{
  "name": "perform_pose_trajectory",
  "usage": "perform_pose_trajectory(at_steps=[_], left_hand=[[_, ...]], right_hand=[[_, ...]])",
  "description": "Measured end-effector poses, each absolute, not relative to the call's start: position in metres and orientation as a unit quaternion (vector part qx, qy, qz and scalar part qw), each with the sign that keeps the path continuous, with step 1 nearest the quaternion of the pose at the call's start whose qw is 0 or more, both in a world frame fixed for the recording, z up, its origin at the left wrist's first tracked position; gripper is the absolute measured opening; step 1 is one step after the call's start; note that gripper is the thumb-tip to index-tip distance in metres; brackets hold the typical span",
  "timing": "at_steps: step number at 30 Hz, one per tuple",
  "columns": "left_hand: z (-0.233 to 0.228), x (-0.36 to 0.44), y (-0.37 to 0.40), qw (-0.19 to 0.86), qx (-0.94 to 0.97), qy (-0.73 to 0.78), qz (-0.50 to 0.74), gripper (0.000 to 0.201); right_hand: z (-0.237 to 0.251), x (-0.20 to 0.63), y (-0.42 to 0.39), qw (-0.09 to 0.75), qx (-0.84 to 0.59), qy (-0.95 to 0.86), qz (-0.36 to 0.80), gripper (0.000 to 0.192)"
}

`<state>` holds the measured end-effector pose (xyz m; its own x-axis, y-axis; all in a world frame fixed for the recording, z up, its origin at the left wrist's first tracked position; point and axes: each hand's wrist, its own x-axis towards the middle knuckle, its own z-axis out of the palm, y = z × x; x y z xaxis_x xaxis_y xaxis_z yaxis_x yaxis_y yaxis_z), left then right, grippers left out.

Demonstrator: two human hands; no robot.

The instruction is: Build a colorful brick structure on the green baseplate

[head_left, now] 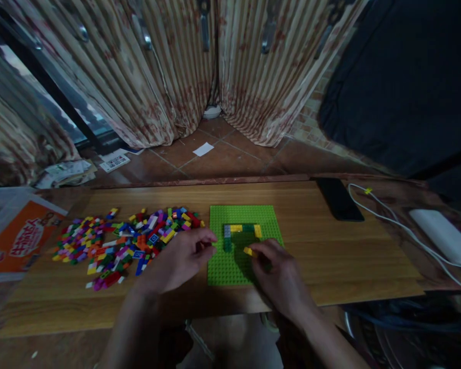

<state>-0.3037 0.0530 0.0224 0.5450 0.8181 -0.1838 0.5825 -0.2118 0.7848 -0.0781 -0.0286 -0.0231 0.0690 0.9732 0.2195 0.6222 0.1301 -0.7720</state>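
While my head tilts down over the wooden counter, the far left edge carries a clear plastic box; inside it I can see an orange printed sheet, and whether anything else lies in there I cannot tell. Next along, on the left half of the counter, a loose pile of small coloured bricks is spread flat, not in any container.

My left hand rests at the pile's right end, just at the left edge of the green baseplate, fingers curled narrowly together; whether a brick sits between them I cannot tell.

The baseplate lies flat near the middle of the counter, close to the near edge. On it stands a low row of bricks, grey, yellow and green, running left to right, with a short green leg coming toward me at its left end.

My right hand sits over the baseplate's near right part, thumb and fingertips pinched on a small yellow brick. The brick is just above or on the plate, below the row, its long axis running roughly left to right, tipped slightly down to the right.

Further right, by the far edge, lies a black phone, then a white cable leading to a white power bank at the right edge.
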Motion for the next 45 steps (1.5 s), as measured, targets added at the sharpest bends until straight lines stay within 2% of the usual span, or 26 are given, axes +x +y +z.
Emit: perform_pose_trajectory(at_steps=[6,10,14,18,24,45], left_hand=[[0.011,-0.296,0.052,0.423,0.774,0.466,0.070,0.017],[0.011,-0.286,0.049,0.420,0.770,0.479,0.038,0.016],[0.005,-0.279,0.046,0.414,0.771,0.483,0.042,0.015],[0.001,-0.277,0.044,0.406,0.768,0.492,0.054,0.014],[0.003,-0.272,0.040,0.399,0.770,0.495,0.057,0.016],[0.002,-0.270,0.041,0.413,0.754,0.507,0.063,0.022]], right_hand=[[-0.030,-0.094,-0.027,0.325,-0.613,-0.699,0.170,0.027],[-0.036,-0.105,-0.026,0.292,-0.595,-0.730,0.170,0.024],[-0.035,-0.106,-0.025,0.293,-0.602,-0.714,0.206,0.019],[-0.031,-0.101,-0.024,0.297,-0.626,-0.680,0.241,0.024],[-0.031,-0.102,-0.022,0.276,-0.625,-0.683,0.256,0.012],[-0.036,-0.102,-0.017,0.284,-0.623,-0.691,0.231,0.008]])
